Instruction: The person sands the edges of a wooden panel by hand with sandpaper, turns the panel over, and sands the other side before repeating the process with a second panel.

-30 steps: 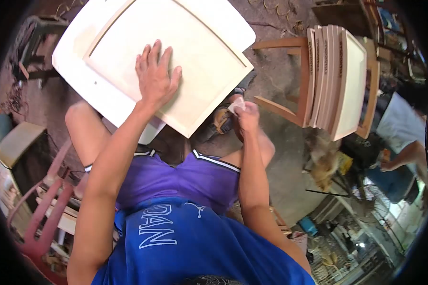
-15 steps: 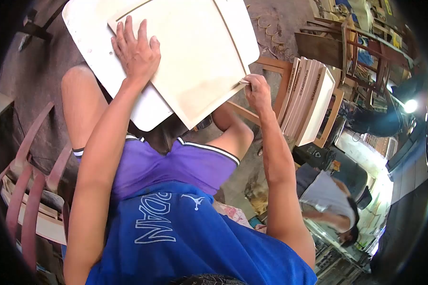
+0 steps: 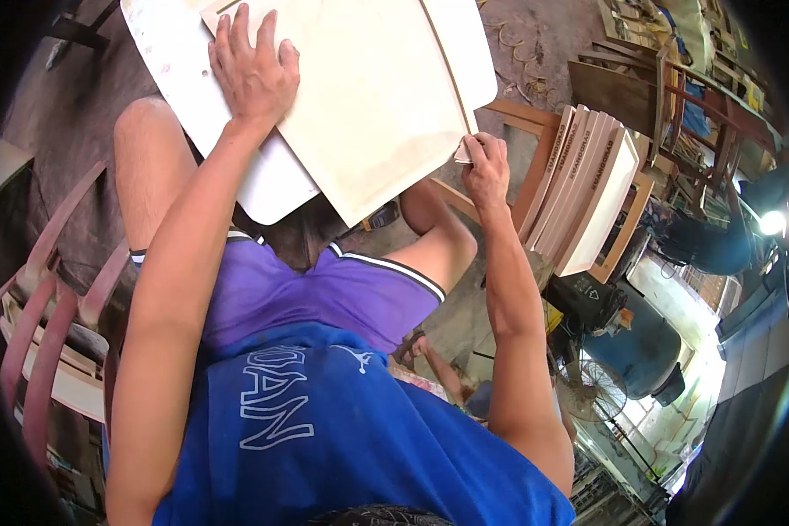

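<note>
A pale wooden panel (image 3: 373, 105) with a raised rim lies at an angle on a white plastic surface (image 3: 276, 184), one corner pointing toward my body. My left hand (image 3: 259, 79) rests flat on the panel's left side, fingers spread. At the panel's right corner, my right hand (image 3: 486, 171) pinches a small, pale folded piece of sandpaper (image 3: 463, 153) against or just beside the edge; exact contact is hard to see.
Several stacked panels with dark lettering (image 3: 579, 175) lean at the right beside a brown wooden frame (image 3: 539, 175). Reddish wooden chair slats (image 3: 48, 324) stand at the left. A fan (image 3: 592, 390) and another person's leg (image 3: 443, 373) show at the lower right.
My right hand has shifted slightly down and right around the panel's corner with the sandpaper. My left hand stays on the panel. The bent-over person at right has mostly left view, uncovering the fan.
</note>
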Motion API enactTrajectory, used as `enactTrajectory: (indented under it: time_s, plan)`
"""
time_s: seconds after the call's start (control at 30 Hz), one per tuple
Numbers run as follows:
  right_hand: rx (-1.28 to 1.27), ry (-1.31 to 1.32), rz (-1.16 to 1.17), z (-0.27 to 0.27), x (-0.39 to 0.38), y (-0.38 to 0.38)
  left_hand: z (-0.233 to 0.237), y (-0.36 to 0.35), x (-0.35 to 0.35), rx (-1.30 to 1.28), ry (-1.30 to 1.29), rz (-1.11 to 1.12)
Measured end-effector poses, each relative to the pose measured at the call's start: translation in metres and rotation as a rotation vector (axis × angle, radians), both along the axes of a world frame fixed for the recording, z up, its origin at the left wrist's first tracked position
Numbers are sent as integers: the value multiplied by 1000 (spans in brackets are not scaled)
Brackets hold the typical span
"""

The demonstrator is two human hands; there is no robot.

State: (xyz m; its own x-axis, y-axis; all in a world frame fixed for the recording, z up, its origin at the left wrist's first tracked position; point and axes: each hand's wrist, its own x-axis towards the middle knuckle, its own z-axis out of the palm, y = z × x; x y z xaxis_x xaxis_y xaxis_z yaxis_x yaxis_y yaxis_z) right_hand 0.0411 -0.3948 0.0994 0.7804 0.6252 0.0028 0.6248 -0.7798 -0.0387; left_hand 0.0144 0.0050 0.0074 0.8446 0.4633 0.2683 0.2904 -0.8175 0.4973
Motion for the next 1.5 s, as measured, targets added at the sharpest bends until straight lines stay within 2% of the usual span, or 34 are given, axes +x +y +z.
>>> enactTrajectory:
  time_s: [0.37,0.43,0.6,0.7,0.87,0.97,1.13,1.2,1.23,1.4,1.47,1.5]
  plan:
    - [-18,16,20,3,1,-1,3,-1,2,39,71,31]
    - [-14,48,99,4,-2,-1,3,-1,3,36,80,33]
    - [-8,-3,35,2,3,-1,2,-2,3,36,82,44]
    - [4,52,106,2,-3,-2,3,-1,4,41,82,44]
    - [26,5,-18,-3,-12,1,1,0,4,27,77,43]
    - [70,100,128,-1,-30,12,2,-2,6,41,119,57]
    - [13,6,1,0,-22,10,0,-2,6,74,113,64]
    - [24,116,128,0,-34,16,0,0,6,75,112,68]
    - [55,82,159,0,-36,19,0,-2,6,69,111,67]
    - [0,60,64,4,-31,19,-4,-1,5,54,68,53]
    - [119,98,169,-6,-46,22,-2,-1,7,57,82,61]
    - [121,139,145,-5,-49,24,-1,-1,7,43,77,56]
